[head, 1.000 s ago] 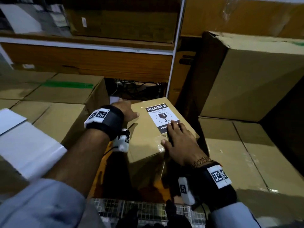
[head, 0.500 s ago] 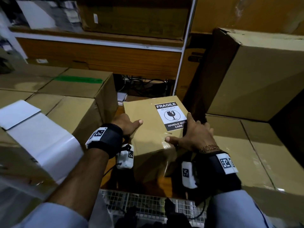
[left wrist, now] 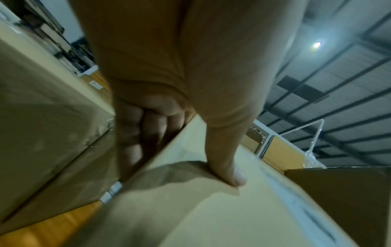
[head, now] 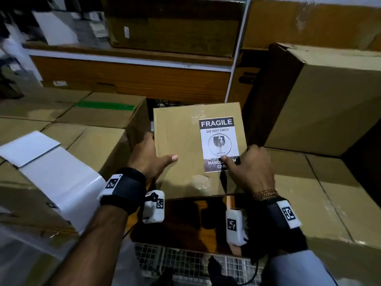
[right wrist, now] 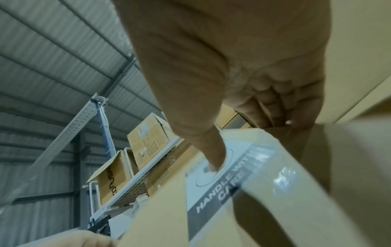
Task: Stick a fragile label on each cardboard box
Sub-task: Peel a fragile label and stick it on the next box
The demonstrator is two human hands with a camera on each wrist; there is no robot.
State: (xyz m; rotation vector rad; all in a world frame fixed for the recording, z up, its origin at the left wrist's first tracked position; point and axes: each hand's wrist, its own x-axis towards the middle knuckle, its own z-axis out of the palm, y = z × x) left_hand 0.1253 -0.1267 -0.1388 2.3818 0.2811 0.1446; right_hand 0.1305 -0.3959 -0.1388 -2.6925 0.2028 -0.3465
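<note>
Gripping the small cardboard box (head: 181, 145) from both sides, seen from the head: left hand (head: 147, 156) clamping the left edge, thumb lying across the top, fingers wrapped down the side; right hand (head: 252, 169) clamping the right edge, thumb pressing on the lower band of the fragile label (head: 219, 144), already lying flat on the top face just ahead of that thumb. Sitting tight between larger cartons: a big carton (head: 329, 100) crowding close beyond the right knuckles, a green-taped carton (head: 103, 112) just past the left ones. Hanging partly over a dark glossy surface (head: 195, 215) beneath the wrists.

Looking along the left wrist: left hand (left wrist: 169, 100) curling round the box edge (left wrist: 169, 150), fingers (left wrist: 135, 133) tucked down the side, thumb tip bearing on the top panel. Risking a slip here, probably, with only a shallow edge grip and nothing under the base.

Looking along the right wrist: right hand (right wrist: 243, 83) closing on the box (right wrist: 253, 208) likewise, thumb landing on the label (right wrist: 224, 168) near "HANDLE WITH CARE", fingers (right wrist: 273, 113) hooked over the far edge. Dragging that thumb while lifting could be wrinkling or peeling the label's lower part if adhesion is still weak. Scraping knuckles against the neighbouring carton, or tipping the box on an uneven pull, looking like the other likely trouble. Remaining cartons showing no labels in view, so more sticking probably lying ahead.
</note>
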